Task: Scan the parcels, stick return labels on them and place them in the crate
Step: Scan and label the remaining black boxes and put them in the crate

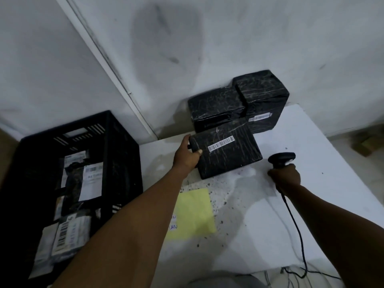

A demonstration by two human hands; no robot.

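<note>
Your left hand grips the near-left corner of a black-wrapped parcel, thumb laid on its top face and fingers curled round the edge behind. The parcel lies flat on the white table, stretching away to the right of that hand, and its white barcode strip sits just beyond your thumb tip, running up and to the right.

Your right hand is closed round the handle of a black handheld scanner, whose head rises above your knuckles and leans left toward the parcel's right edge, near it but apart. Its cable trails back under your wrist toward you.

Past the held parcel, farther from both hands, two more black parcels stand against the wall, the right one showing a barcode.

Left of your left forearm, beside the table, stands the black crate, with labelled parcels already inside. Under your left forearm, nearer to you than the hand, lies a yellow sheet with return labels at its left edge.
</note>
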